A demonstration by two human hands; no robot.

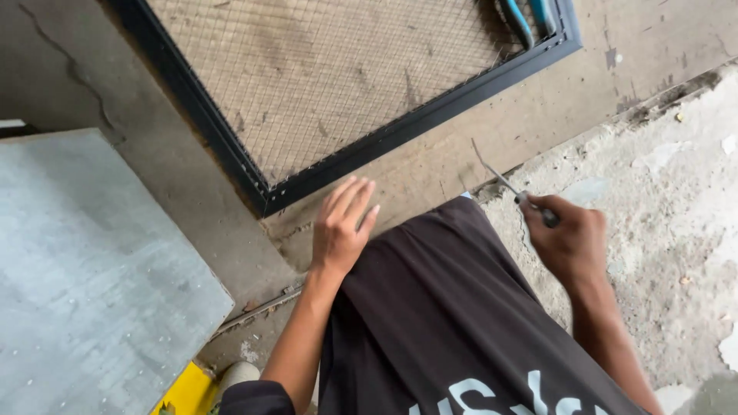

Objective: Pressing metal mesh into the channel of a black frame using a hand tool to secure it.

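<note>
Left hand: left hand (340, 224) sits just left of the frame's centre, its forearm rising from the lower middle of the frame; the wrist is straight, the back of the hand faces up, and the fingers are stretched out together and point toward the upper right; it grips nothing.
Left hand contact: fingertips lie on the bare board (492, 131), just below the lower corner of the dark metal frame (400, 131), close to it but not on it.
Right hand: right hand (570, 240) is at centre right, its forearm coming up from the lower right corner; the fingers are curled into a fist clamped on a thin metal tool (503, 183).
Tool: slender and slightly blurred, it slants from the fist toward the upper left, with its free end in the air above the board's near edge; what kind of tool it is cannot be told.
Mesh panel: wire mesh (330, 69) fills the dark metal frame, which lies flat across the upper middle of the picture.
Pliers: blue-handled pliers (530, 17) rest on the mesh at the top edge, right of centre.
Lap: dark shirt (438, 307) fills the lower middle, between the two forearms.
Left side: grey slab (92, 277) covers the lower left.
Right side: rough concrete floor (669, 200) runs down the right edge.
</note>
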